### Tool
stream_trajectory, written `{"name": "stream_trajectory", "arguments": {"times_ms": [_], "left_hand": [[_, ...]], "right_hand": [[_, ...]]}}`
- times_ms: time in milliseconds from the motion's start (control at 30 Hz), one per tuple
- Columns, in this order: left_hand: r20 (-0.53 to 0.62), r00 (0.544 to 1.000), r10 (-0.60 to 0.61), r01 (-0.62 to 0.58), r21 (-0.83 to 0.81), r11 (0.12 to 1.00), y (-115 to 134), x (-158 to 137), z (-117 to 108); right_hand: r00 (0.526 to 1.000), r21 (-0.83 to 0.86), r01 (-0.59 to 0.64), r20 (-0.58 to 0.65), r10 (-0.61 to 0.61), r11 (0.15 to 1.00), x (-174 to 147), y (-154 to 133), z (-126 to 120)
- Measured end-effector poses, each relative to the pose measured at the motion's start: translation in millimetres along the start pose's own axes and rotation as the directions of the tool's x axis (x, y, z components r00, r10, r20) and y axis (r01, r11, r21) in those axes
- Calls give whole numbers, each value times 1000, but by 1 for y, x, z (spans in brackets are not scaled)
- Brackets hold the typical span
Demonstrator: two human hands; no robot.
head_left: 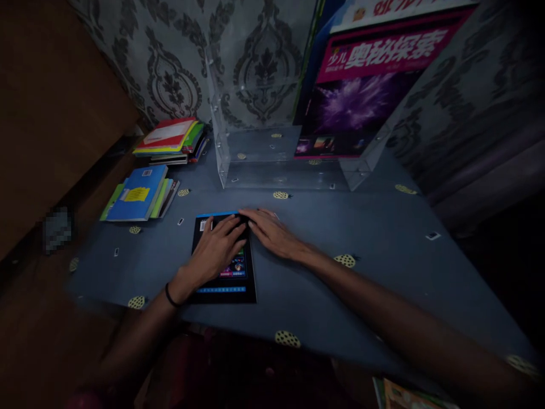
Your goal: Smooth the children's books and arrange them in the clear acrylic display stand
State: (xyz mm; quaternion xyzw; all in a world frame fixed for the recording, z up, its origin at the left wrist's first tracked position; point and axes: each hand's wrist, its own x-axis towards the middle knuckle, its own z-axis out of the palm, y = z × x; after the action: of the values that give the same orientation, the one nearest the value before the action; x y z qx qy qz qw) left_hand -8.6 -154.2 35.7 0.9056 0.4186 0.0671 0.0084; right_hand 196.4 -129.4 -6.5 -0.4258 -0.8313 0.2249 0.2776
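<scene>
A thin black book point(238, 296) with a blue top edge and a barcode lies flat near the front of the table. Spread over its upper part is my left hand point(213, 247), fingers stretched out and palm down. My right hand point(275, 233) rests at the book's upper right corner, its fingers extended and touching the edge. Both hands cover part of the cover's coloured pictures. Neither hand is wrapped round anything.
A clear acrylic rack point(281, 170) stands at the back, holding upright books with a purple-and-pink one point(366, 102) in front. To the left are a stack with a blue book point(138, 193) and a stack topped in red point(166, 133). The table point(383, 227) has a blue pineapple-print cloth.
</scene>
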Motion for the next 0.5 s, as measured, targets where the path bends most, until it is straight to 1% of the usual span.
{"name": "stream_trajectory", "arguments": {"times_ms": [100,333,433,500], "left_hand": [[10,1000,23,-23,6,1000,6,0,2],[12,1000,6,-6,23,1000,8,0,6],[12,1000,1,-1,33,999,11,-5,5],[13,1000,19,-19,31,999,14,-12,4]], "right_hand": [[1000,-8,-2,0,2,1000,-1,-2,1],[1000,-30,-6,-13,6,1000,1,-3,3],[1000,-29,-6,-15,6,1000,1,-3,4],[1000,-24,-1,-13,0,1000,1,-2,4]]}}
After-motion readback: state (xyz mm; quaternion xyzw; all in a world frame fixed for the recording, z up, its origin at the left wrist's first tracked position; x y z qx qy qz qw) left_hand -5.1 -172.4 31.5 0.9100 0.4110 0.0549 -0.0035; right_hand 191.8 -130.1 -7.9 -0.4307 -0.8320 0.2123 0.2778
